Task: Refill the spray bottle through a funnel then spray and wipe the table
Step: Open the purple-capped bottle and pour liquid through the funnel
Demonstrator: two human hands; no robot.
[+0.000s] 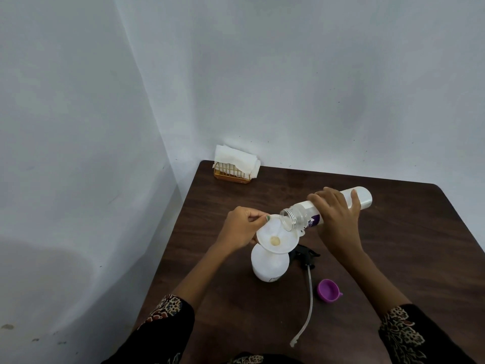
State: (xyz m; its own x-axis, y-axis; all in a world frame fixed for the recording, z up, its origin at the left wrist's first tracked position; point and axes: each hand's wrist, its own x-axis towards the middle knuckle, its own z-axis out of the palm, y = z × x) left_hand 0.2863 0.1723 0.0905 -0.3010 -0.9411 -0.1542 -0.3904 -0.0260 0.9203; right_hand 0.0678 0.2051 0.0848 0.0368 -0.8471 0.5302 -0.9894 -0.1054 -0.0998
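A white spray bottle (269,266) stands uncapped on the dark wooden table (393,258), with a white funnel (277,239) seated in its neck. My left hand (240,228) pinches the funnel's rim at its far left side. My right hand (337,219) grips a clear refill bottle (304,216) with a purple-and-white label, tipped almost flat, its open mouth over the funnel's right edge. The black trigger sprayer head (305,254) lies on the table right of the spray bottle, its long dip tube (308,306) trailing toward me.
A purple cap (328,290) lies open side up near the tube. A gold wire holder with white paper napkins (235,165) stands at the table's far left corner, against the white walls. The table's left edge runs close to the wall.
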